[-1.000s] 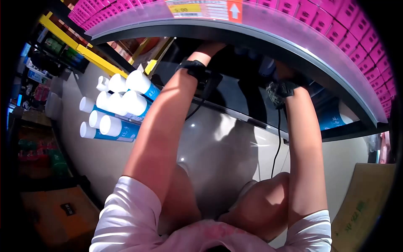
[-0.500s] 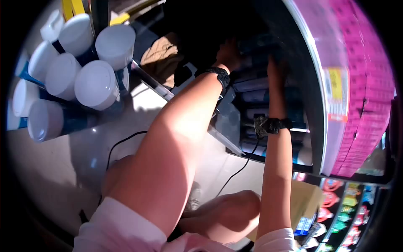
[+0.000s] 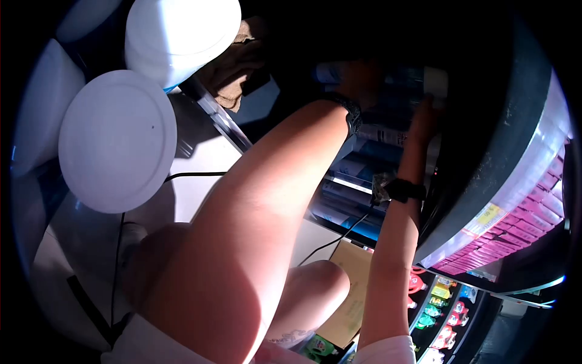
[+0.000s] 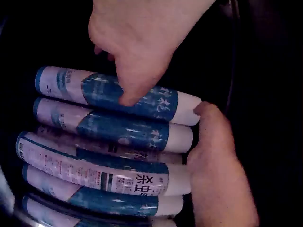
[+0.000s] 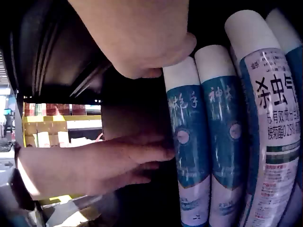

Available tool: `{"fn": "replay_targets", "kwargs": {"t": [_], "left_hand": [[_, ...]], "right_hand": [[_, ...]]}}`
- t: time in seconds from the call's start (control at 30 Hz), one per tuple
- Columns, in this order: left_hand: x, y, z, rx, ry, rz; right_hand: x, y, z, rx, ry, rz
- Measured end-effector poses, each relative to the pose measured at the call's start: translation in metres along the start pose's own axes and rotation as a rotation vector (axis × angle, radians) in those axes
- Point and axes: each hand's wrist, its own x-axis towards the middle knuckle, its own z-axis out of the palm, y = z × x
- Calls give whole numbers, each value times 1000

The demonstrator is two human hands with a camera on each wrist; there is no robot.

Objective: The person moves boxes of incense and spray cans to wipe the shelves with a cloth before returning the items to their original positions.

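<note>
Left hand has its fingers mostly straight, tips at the side of the end can, thumb lying on its blue label. Right hand is at the white cap of that same can, thumb tip touching the cap edge; its other fingers are partly hidden, can't tell if they pinch. End can lies on its side inside the dark lower shelf, outermost in a row; second can lies right beside it, caps facing the same way. Next along, a can with large black characters shows its pale printed side, more cans past it. Black wristband on right wrist, black cable running down from there. Left of the arms, white-capped containers stand close together, near a crumpled brown item. Cardboard box beyond the knee, colourful bottles past it, pink boxes at right.
</note>
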Motion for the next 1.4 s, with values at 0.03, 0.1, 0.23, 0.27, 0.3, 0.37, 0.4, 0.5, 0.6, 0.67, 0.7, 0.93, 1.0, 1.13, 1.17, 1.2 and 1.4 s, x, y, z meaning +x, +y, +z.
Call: {"fn": "replay_targets", "kwargs": {"t": [0.03, 0.1, 0.23, 0.27, 0.3, 0.37, 0.4, 0.5, 0.6, 0.67, 0.7, 0.93, 1.0, 1.13, 1.17, 1.2, 1.4], "left_hand": [[-1, -1, -1, 4, -86, 11], [-1, -3, 0, 5, -172, 22], [-1, -4, 8, -74, -103, 56], [-1, -3, 9, -70, -85, 62], [-1, -2, 10, -70, -86, 58], [-1, 0, 13, -72, -34, 96], [1, -1, 18, -70, -37, 96], [6, -1, 19, -50, 56, 144], [9, -5, 12, -89, -4, 198], [9, -6, 15, -56, 122, 289], [7, -5, 15, -53, 120, 291], [9, 6, 0, -220, 118, 384], [5, 6, -9, -275, 56, 374], [3, 2, -14, -294, -12, 401], [2, 1, -15, -260, -24, 395], [3, -2, -19, -250, -30, 394], [-4, -9, -32, -282, -161, 370]], "right_hand": [[2, -1, -2, 144, 94, -44], [5, -9, -6, 62, 36, -69], [20, -15, -9, 46, -111, 52], [20, -16, -9, 44, -115, 50], [19, -16, -9, 58, -110, 63], [17, -16, -10, 72, -107, 81], [14, -15, -12, 152, -122, 93], [1, -21, -22, 219, -110, 42], [-9, -24, -25, 189, -42, -52], [-16, -23, -25, 173, -2, -79], [-21, -23, -25, 149, 32, -127], [-52, -28, -34, 60, 111, -372], [-62, -29, -35, 27, 142, -369], [-83, -33, -36, -18, 212, -316], [-86, -31, -35, -11, 212, -310], [-90, -31, -35, 12, 249, -313], [-112, -25, -37, 195, 300, -176]]}}
